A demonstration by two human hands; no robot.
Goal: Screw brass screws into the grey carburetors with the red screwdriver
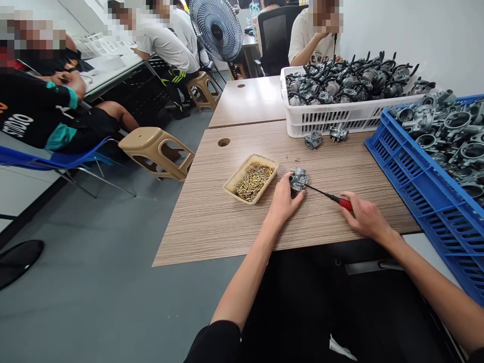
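Note:
On the wood-grain table (196, 222), my left hand (283, 199) grips a grey metal carburetor body (300, 177) from its left side, thumb and fingers around it. My right hand (365, 214) is closed on the red handle of a screwdriver (327, 195), whose thin shaft reaches left to the carburetor body. The tip meets its right side; the exact contact is too small to make out. Left of my left hand sits a shallow cream tray (230, 190) filled with small brass-coloured parts (254, 181). Two tiny loose pieces lie behind the carburetor body.
A white crate (340, 118) of carburetors with black hoses stands at the back. Two carburetors (313, 140) lie before it. A blue crate (423, 176) of metal bodies borders the right side. Plastic stools (151, 143), a fan (216, 31) and several people are beyond the table.

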